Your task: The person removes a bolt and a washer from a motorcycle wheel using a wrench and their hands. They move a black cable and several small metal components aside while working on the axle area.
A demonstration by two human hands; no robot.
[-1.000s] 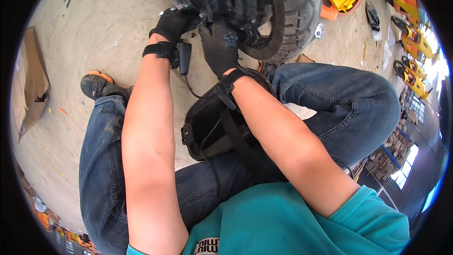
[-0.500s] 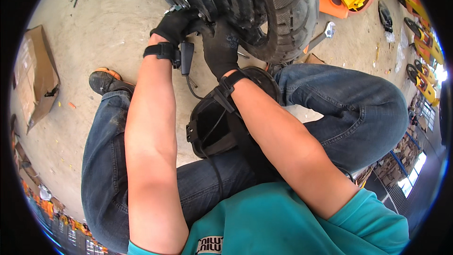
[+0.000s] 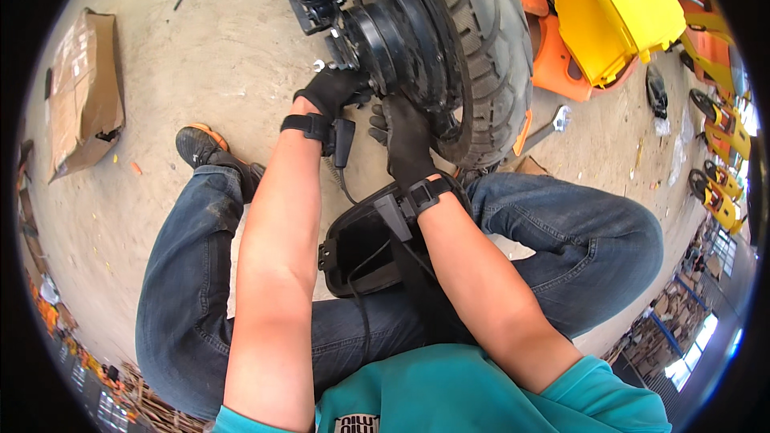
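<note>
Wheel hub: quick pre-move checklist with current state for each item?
1. Left hand gloved and on the wheel hub at the axle side: ok.
2. Right hand gloved and flat against the hub's lower face: ok.
3. Fastener under the left fingers seated: cannot tell, hidden by the glove.
4. Wrench within reach, lying on the floor right of the tyre: ok.
5. Cables from the wrist straps free of the hub: ok.

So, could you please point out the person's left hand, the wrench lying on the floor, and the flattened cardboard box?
left hand (image 3: 333,90), head view, on the back of the black glove.
wrench (image 3: 559,120), head view, on its shiny open-ended head.
cardboard box (image 3: 84,88), head view, on its flat brown face.
</note>
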